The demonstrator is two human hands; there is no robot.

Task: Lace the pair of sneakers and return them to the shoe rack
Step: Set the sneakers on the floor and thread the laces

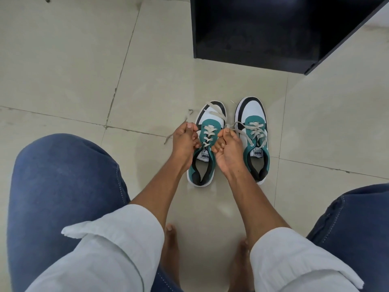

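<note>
Two teal, white and black sneakers stand side by side on the tiled floor, toes pointing away from me. The left sneaker (205,161) has grey laces crossed through its eyelets. My left hand (185,142) is shut on one lace end, which trails out to the left over the floor. My right hand (228,148) is shut on the other lace end, between the two shoes. The right sneaker (253,114) is laced, with loose loops lying across its tongue.
A black shoe rack (263,28) with an open dark compartment stands on the floor just beyond the sneakers. My knees in blue jeans frame the view at left and right, and my bare feet (170,249) rest on the tiles below.
</note>
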